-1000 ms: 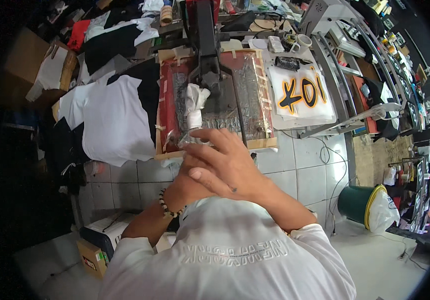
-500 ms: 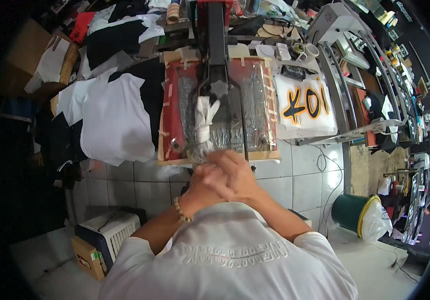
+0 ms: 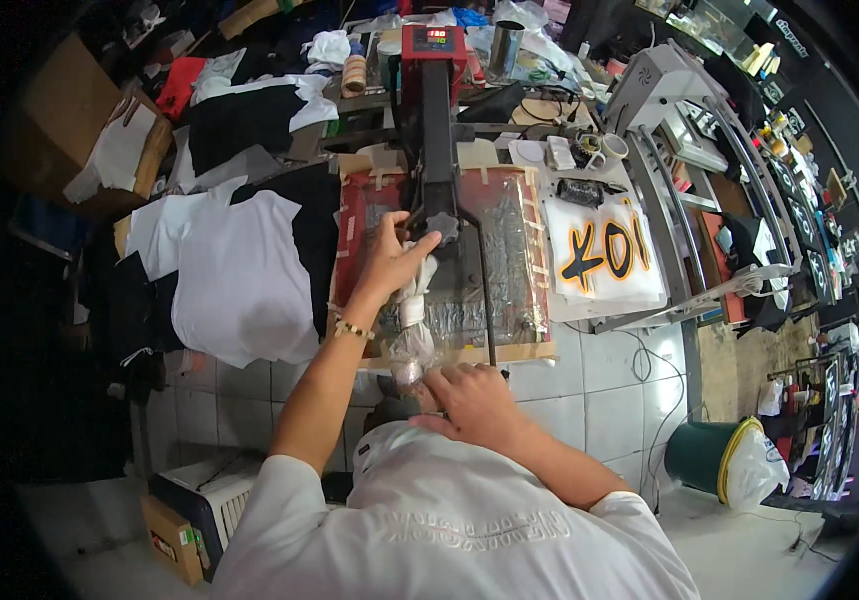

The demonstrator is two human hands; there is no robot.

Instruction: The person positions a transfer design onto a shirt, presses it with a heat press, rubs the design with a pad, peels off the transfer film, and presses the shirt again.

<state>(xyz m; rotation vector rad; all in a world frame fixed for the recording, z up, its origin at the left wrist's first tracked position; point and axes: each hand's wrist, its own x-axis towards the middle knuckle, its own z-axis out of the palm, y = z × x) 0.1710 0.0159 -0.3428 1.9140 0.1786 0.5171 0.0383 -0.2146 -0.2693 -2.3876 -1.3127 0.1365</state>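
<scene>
Black metal for the press arm (image 3: 439, 140), running from a red control box (image 3: 433, 58) at the far side to a dark knob (image 3: 441, 229) over the middle of the film-covered press plate (image 3: 505, 240). White and clear wrapping around the handle (image 3: 413, 310), pointing toward the near edge from below the knob, probably bound that way against heat or slipping. Left hand (image 3: 391, 262) stretched far along the left of the handle, thumb laid rightward at the knob's left edge, thumb and fingers spread in a wide V, perhaps to frame the knob from one side; cannot tell how firmly pressed. Right hand (image 3: 472, 402) lower and nearer the body, at the handle's near end, likely for easy reach; fingers bent and close together, just beside or on the wrapped tip, cannot tell whether pinching or merely resting. Tan tape (image 3: 535, 352) along the plate's near edge, presumably to hold the film down. To the left, white garment (image 3: 240, 275) spread out beside black cloth (image 3: 318, 215), seemingly within arm's reach; to the right, sheet with orange-edged black lettering (image 3: 610, 255), lying face up just beside the plate, with a mug (image 3: 614, 147) farther off, well away from both hands.
</scene>
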